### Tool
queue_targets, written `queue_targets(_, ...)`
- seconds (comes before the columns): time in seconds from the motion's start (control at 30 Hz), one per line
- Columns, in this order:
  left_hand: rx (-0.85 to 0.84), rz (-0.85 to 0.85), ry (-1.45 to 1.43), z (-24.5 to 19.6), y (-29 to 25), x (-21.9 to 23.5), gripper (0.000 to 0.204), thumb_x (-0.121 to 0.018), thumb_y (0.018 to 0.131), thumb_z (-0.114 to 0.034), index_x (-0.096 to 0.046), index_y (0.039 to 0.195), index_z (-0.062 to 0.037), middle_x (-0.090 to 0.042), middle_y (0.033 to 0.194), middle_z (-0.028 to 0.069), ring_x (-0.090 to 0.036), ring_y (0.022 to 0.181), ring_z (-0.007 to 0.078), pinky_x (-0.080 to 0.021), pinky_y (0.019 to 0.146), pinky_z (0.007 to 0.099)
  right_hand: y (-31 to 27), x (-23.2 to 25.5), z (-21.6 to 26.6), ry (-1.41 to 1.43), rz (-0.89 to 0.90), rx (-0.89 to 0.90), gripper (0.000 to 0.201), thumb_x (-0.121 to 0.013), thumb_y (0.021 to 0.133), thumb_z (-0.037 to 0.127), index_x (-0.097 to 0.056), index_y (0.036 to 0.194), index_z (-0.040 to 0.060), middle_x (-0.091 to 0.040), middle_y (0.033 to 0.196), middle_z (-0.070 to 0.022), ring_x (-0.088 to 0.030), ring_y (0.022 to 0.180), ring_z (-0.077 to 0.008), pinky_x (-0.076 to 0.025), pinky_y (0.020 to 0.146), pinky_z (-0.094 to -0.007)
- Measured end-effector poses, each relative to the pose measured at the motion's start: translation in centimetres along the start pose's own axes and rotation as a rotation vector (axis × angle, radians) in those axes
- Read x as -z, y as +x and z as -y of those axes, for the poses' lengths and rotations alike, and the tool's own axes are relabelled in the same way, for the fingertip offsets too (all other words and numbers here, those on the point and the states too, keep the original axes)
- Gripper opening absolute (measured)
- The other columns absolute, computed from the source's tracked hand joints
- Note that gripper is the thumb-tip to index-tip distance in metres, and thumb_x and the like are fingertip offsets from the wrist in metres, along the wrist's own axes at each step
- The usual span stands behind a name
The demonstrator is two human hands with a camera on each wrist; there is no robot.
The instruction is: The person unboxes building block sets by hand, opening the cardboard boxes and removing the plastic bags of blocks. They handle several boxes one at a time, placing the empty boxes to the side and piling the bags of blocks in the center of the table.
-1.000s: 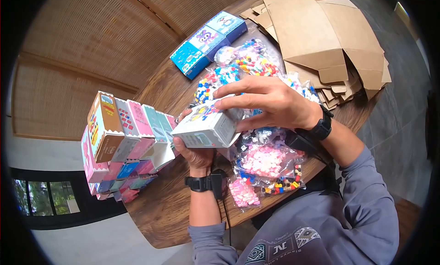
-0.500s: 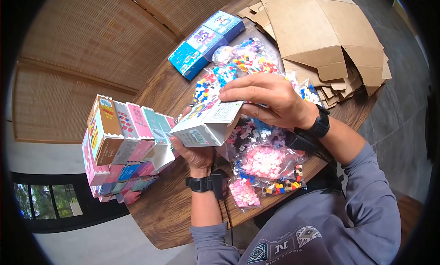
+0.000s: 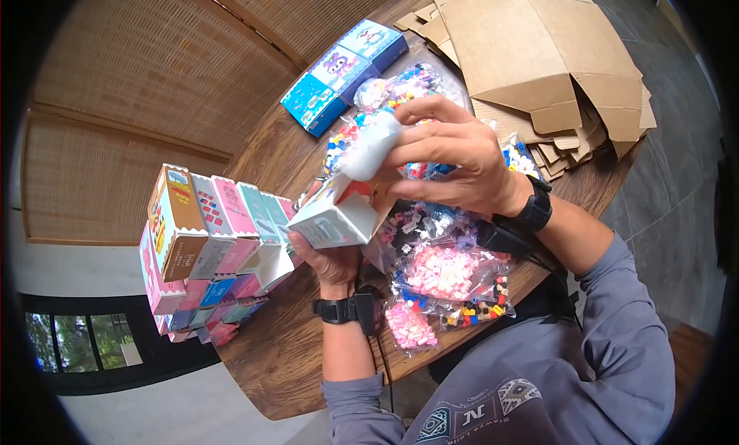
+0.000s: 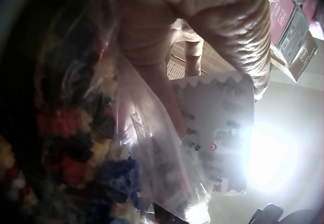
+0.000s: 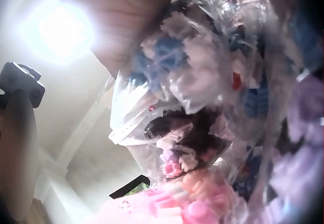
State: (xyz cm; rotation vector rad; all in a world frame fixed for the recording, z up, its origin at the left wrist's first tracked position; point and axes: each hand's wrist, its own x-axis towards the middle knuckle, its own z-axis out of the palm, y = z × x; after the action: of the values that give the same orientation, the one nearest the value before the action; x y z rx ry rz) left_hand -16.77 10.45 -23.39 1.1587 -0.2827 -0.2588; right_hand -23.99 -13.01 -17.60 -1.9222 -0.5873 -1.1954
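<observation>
My left hand (image 3: 332,262) grips a small white building-block box (image 3: 327,220) from below, thumb along its near side. Something red shows at the box's open end. In the left wrist view, the box's printed side (image 4: 207,127) has a scalloped edge. Above the open end, my right hand (image 3: 462,156) pinches a whitish, see-through plastic bag (image 3: 368,146) between thumb and fingers. Glare hides what the bag contains. Just beneath both hands lie clear bags of coloured blocks, among them a bag of pink pieces (image 3: 439,272).
Stacked block boxes (image 3: 204,229) stand at the table's left edge, one with an open flap. Three blue and purple boxes (image 3: 342,71) sit in a row at the back. Flattened cardboard (image 3: 523,60) is piled at the back right. Cables trail from both wrists.
The box's end has come open, and a whitish bag is now out in my right hand above it. Earlier that hand was on the box's top and end. The left hand keeps its grip.
</observation>
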Motion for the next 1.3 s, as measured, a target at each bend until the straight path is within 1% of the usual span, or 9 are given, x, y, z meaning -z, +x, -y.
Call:
queue_targets(0.13, 0.027, -0.01, -0.007, 0.6, -0.2, 0.8, 0.101, -0.047, 0.077, -0.085, -0.036, 0.145, -0.0106, -0.052, 0.135, 0.0106, -0.053, 0.123, 0.0276, -0.044, 0.104, 0.0477, 0.1, -0.5, 0.3, 0.056, 0.115, -0.041, 0.039, -0.083, 0.073, 0.017, -0.073, 0.111, 0.0151, -0.068, 0.116, -0.003, -0.058, 0.113, -0.0264, -0.049, 0.095, -0.0386)
queue_targets(0.3, 0.034, 0.011, 0.055, 0.1, -0.2, 0.4, 0.1, -0.046, 0.077, -0.085, -0.038, 0.144, -0.0109, -0.052, 0.136, 0.0108, -0.052, 0.123, 0.0281, -0.043, 0.104, 0.0477, -0.2, -0.1, 0.2, 0.016, 0.06, -0.005, 0.032, -0.086, 0.068, 0.02, -0.076, 0.098, 0.0179, -0.063, 0.11, 0.0011, -0.053, 0.111, -0.026, -0.047, 0.093, -0.0399)
queue_targets(0.4, 0.026, 0.006, -0.089, 0.2, -0.1, 0.4, 0.1, -0.058, 0.077, -0.079, -0.043, 0.138, -0.0006, -0.053, 0.132, 0.0153, -0.053, 0.122, 0.0271, -0.043, 0.105, 0.0431, -0.1, -0.3, 0.2, -0.014, 0.078, 0.02, 0.029, -0.088, 0.064, 0.021, -0.078, 0.091, 0.0189, -0.061, 0.109, 0.0007, -0.05, 0.111, -0.0263, -0.045, 0.094, -0.0393)
queue_targets(0.57, 0.045, -0.003, 0.036, 0.4, -0.2, 0.9, 0.1, -0.044, 0.078, -0.085, -0.038, 0.144, -0.0106, -0.052, 0.136, 0.0111, -0.052, 0.124, 0.0291, -0.042, 0.105, 0.0477, 0.0, -0.7, 0.4, -0.007, 0.084, -0.023, 0.025, -0.084, 0.068, 0.026, -0.074, 0.09, 0.0192, -0.059, 0.117, 0.001, -0.046, 0.119, -0.027, -0.039, 0.1, -0.0416)
queue_targets(0.9, 0.022, -0.062, -0.015, 0.3, -0.1, 0.5, 0.093, -0.038, 0.086, -0.08, -0.038, 0.143, -0.0075, -0.052, 0.136, 0.0108, -0.05, 0.126, 0.0275, -0.038, 0.108, 0.0479, 0.1, -0.3, 0.4, -0.034, 0.057, 0.017, 0.017, -0.079, 0.075, 0.012, -0.071, 0.09, 0.0117, -0.063, 0.12, -0.0045, -0.055, 0.116, -0.0293, -0.046, 0.096, -0.0425)
queue_targets(1.07, 0.027, -0.137, -0.108, -0.8, 0.0, -1.2, 0.087, -0.038, 0.088, -0.078, -0.047, 0.136, -0.0057, -0.057, 0.128, 0.0092, -0.057, 0.116, 0.0254, -0.047, 0.097, 0.0422, -0.4, 0.2, 0.6, 0.142, -0.077, -0.099, 0.023, -0.076, 0.076, 0.001, -0.066, 0.097, 0.0027, -0.067, 0.111, -0.0119, -0.065, 0.101, -0.0328, -0.052, 0.09, -0.0406)
queue_targets(1.13, 0.015, -0.153, -0.189, -0.8, 0.1, -1.5, 0.086, -0.036, 0.088, -0.078, -0.048, 0.136, -0.0064, -0.057, 0.129, 0.0093, -0.057, 0.116, 0.026, -0.048, 0.096, 0.043, -0.8, -0.1, 0.1, 0.309, -0.176, -0.133, 0.015, -0.064, 0.091, 0.003, -0.06, 0.105, 0.0007, -0.067, 0.11, -0.0133, -0.066, 0.099, -0.025, -0.053, 0.088, -0.0355)
queue_targets(1.23, 0.042, 0.129, -0.58, 0.3, 0.5, 1.2, 0.067, -0.047, 0.095, -0.058, -0.046, 0.14, -0.008, -0.056, 0.134, 0.0119, -0.057, 0.12, 0.0298, -0.052, 0.097, 0.0439, -1.0, -0.5, 0.0, 0.447, -0.311, -0.171, 0.016, -0.048, 0.103, 0.011, -0.052, 0.115, 0.0012, -0.067, 0.112, -0.0131, -0.064, 0.096, -0.0151, -0.053, 0.082, -0.0289)
queue_targets(1.3, -0.005, 0.172, -0.707, 0.2, 0.4, 0.7, 0.06, -0.052, 0.097, -0.045, -0.043, 0.142, -0.0066, -0.058, 0.132, 0.0157, -0.061, 0.115, 0.0349, -0.057, 0.094, 0.0415, -1.1, 0.1, 0.0, 0.409, -0.334, -0.244, 0.015, -0.048, 0.103, 0.01, -0.051, 0.115, 0.0013, -0.067, 0.113, -0.0132, -0.065, 0.094, -0.0146, -0.054, 0.081, -0.027)
